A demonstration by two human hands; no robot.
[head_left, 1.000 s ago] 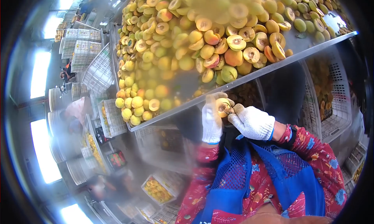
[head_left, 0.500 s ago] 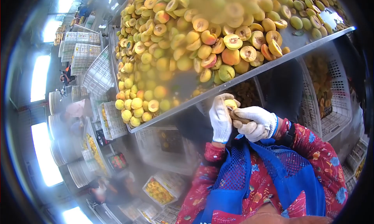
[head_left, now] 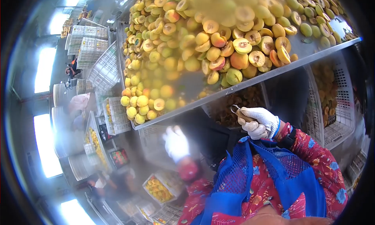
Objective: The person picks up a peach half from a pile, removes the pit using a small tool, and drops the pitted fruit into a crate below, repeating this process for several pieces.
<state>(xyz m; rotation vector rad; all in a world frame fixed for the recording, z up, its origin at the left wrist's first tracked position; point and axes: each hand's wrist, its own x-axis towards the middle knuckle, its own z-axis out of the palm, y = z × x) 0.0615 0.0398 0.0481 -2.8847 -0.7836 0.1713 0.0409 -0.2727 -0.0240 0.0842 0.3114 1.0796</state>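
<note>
My right hand [head_left: 259, 122], in a white knit glove, is shut on a pitting tool [head_left: 239, 111] with a wooden handle and a small metal loop at its tip. It is held below the front edge of the metal table [head_left: 312, 53]. My left hand [head_left: 175, 143], also gloved and blurred by motion, is low to the left below the table, over a crate of cut fruit [head_left: 158, 189]. I cannot tell whether it holds anything. Whole and halved yellow peaches [head_left: 203, 41] are heaped on the table.
A crate of brown pits [head_left: 234, 103] sits under the table just beyond my right hand. White plastic crates [head_left: 338, 100] stand at the right, and more crates [head_left: 93, 57] are stacked at the left. Another person [head_left: 80, 103] works at the far left.
My left hand has let go its place beside the tool and swung down to the left. The halved peach it held by the tool is no longer visible. My right hand stays put.
</note>
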